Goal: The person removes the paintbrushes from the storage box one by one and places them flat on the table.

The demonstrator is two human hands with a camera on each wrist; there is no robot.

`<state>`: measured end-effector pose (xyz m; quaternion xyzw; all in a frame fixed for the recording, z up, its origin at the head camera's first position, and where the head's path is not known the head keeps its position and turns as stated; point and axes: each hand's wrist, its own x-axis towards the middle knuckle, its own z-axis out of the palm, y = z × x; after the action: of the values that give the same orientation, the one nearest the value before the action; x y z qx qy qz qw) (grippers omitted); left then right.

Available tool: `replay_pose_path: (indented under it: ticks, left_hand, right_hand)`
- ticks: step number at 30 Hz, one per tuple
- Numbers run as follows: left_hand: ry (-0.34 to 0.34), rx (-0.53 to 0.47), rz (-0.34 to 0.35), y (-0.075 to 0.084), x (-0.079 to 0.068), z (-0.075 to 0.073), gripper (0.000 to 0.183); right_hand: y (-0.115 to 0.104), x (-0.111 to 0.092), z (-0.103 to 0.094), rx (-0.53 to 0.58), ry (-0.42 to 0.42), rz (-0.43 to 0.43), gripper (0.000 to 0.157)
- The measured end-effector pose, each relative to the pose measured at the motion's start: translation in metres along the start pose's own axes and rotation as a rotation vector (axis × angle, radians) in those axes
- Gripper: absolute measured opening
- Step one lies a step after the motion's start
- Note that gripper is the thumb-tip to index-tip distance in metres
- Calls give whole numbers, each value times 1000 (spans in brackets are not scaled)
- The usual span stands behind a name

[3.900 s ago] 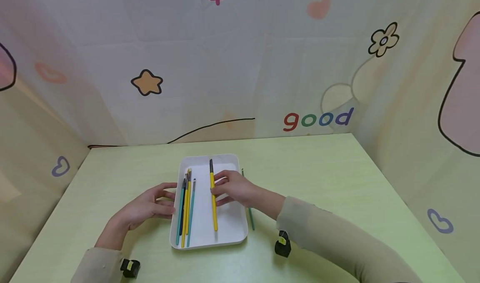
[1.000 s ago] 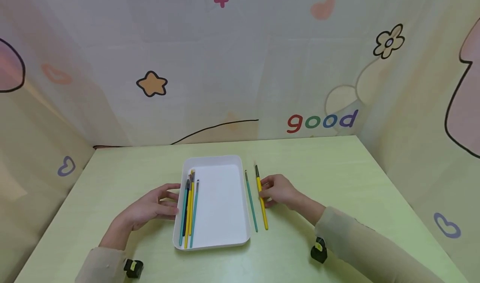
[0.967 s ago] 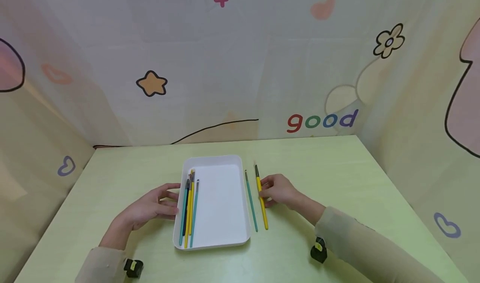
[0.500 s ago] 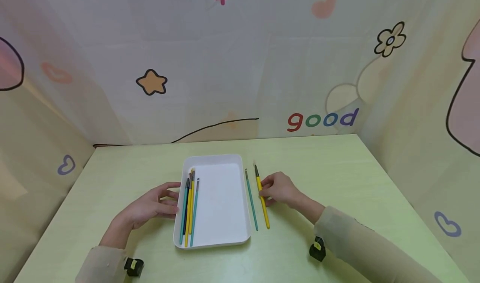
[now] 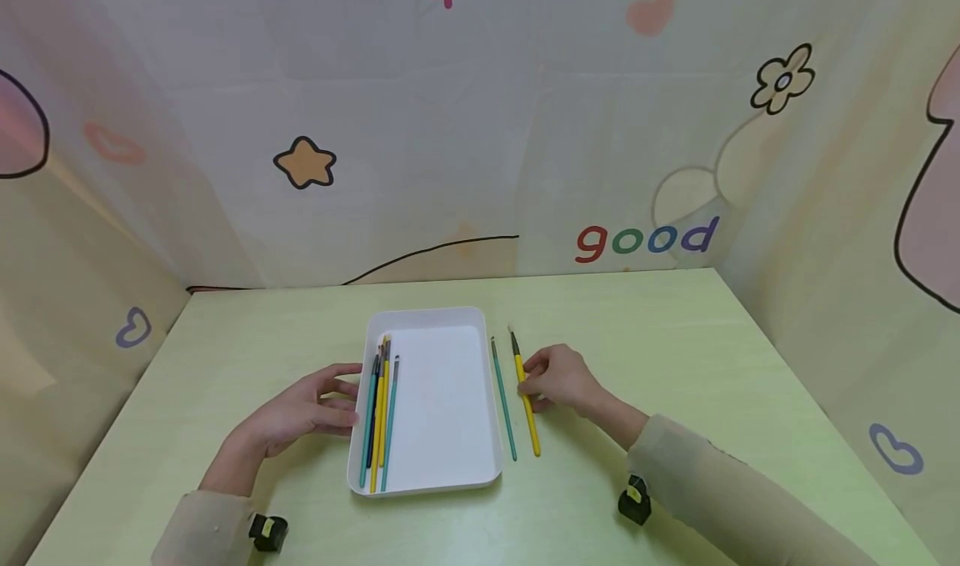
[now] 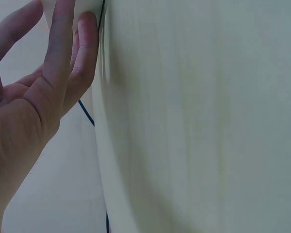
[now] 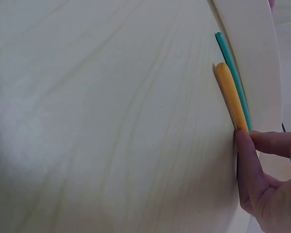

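Note:
My right hand (image 5: pixel 564 378) pinches a thick yellow paintbrush (image 5: pixel 531 424) with a dark ferrule, which lies along the table to the right of the white tray (image 5: pixel 442 487). In the right wrist view, thumb and finger meet on the yellow handle (image 7: pixel 231 92), close over the tabletop. Between this brush and the tray lies a thin teal paintbrush (image 5: pixel 504 403). My left hand (image 5: pixel 303 412) rests its nearly straight fingertips against the tray's left wall. Several teal, yellow and dark brushes (image 5: pixel 379 433) lie side by side along the left inside of the tray.
A pale wood-grain table (image 5: pixel 637 333) carries everything. Patterned cloth (image 5: pixel 480 132) stands behind it and on both sides. A black camera (image 5: pixel 268 533) sits at the left wrist, and another black camera (image 5: pixel 634 501) at the right.
Over about four seconds my right hand has carried the yellow paintbrush rightward from above the tray to the table beside the teal one. In the last second both hands are nearly still.

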<state>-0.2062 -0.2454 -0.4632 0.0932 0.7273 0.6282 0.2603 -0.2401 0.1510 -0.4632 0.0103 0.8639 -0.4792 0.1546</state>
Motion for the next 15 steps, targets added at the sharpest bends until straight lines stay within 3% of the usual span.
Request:
replay_pose_path:
  ticks: [15]
  left_hand:
    - [4,10,-6,2,-1,1,83]
  right_hand:
    - [-1,-1,1,-58,1,-22,37]
